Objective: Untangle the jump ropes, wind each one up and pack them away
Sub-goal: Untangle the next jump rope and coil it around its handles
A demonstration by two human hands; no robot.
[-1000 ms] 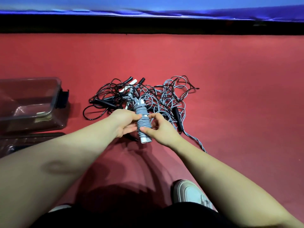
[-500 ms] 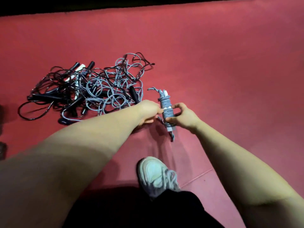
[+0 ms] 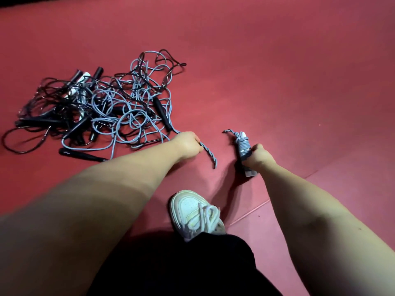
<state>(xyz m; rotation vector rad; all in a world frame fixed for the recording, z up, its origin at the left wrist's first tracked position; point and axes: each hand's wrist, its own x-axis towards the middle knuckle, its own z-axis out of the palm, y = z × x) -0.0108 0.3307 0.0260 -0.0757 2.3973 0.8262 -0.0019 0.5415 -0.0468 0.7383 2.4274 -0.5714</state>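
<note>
Gripping the wound grey bundle [image 3: 243, 147] in curled fingers, the right hand [image 3: 259, 157] holds it down by the red floor [image 3: 277, 71], with a short loose tail sticking out at its top. If that tail is not tucked in, the coils may slip apart. The left hand [image 3: 188, 144] is closed round a twisted grey-blue rope end [image 3: 210, 155] that trails from the tangled pile [image 3: 111, 107] just beside it. Pulling hard there would likely tighten the knots and drag the black ropes [image 3: 46, 121] along.

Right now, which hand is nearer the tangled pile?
Left. The left hand grips a rope end beside the pile; the right hand holds a wound rope farther right.
</note>
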